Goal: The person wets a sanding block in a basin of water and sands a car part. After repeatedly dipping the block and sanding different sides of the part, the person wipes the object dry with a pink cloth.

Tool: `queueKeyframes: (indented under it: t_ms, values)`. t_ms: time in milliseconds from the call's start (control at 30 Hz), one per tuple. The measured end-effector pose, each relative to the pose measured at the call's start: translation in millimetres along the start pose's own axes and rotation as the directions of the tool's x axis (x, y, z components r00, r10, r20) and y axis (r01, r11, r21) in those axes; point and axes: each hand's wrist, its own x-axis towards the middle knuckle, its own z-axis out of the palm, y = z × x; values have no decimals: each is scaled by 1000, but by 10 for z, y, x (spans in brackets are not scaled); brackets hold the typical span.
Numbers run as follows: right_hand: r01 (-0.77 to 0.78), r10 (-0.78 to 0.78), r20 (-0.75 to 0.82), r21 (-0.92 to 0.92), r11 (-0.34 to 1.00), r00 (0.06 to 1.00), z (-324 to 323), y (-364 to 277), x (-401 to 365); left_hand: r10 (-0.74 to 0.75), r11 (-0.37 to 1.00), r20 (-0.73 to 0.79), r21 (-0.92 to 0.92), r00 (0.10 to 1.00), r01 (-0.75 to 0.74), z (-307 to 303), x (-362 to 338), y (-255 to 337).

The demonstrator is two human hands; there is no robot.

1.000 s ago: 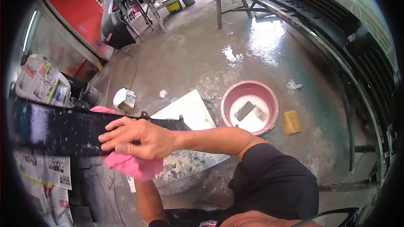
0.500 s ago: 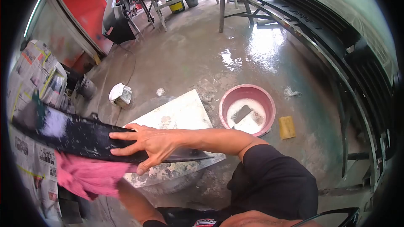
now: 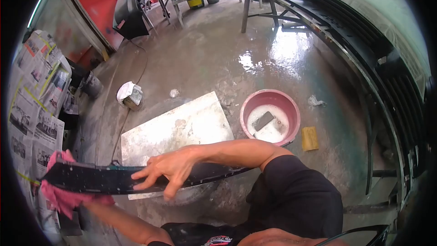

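A long, narrow black car trim panel (image 3: 107,180), speckled with white drops, lies across in front of me. My right hand (image 3: 170,169) rests over its middle with the fingers apart and the thumb past the near edge. At the panel's left end, a pink cloth (image 3: 63,200) wraps around both long edges. My left hand (image 3: 88,202) is mostly hidden in that cloth and closed on it. Beneath the panel sits a stained white board (image 3: 182,123), and the panel's right end passes under my right forearm.
A pink basin (image 3: 246,105) of foamy water holds a dark grey block (image 3: 263,121). Beside it lies a yellow sponge (image 3: 310,138). Newspaper-covered parts (image 3: 38,123) stand at left. A metal stand with a black bumper (image 3: 346,25) runs along the right. The floor (image 3: 195,54) is wet.
The panel's left end has dropped and its surface has turned, so the white patch no longer shows. The pink cloth has moved left, around the end. My right hand stays on the panel.
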Motion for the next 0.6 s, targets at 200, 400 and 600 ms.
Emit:
queueKeyframes:
  t_ms: [200,400,600]
  values:
    - [111,-107,-446,-17,994,889,-253,29,157,-135,969,210,-178,968,173,910,-393,-544]
    - [-22,-4,-444,-54,998,896,-362,61,-108,-179,890,330,-347,927,296,1426,-744,-669]
    - [39,-116,-677,-128,991,727,-147,154,-39,-275,684,421,-546,864,484,1475,-1149,-990]
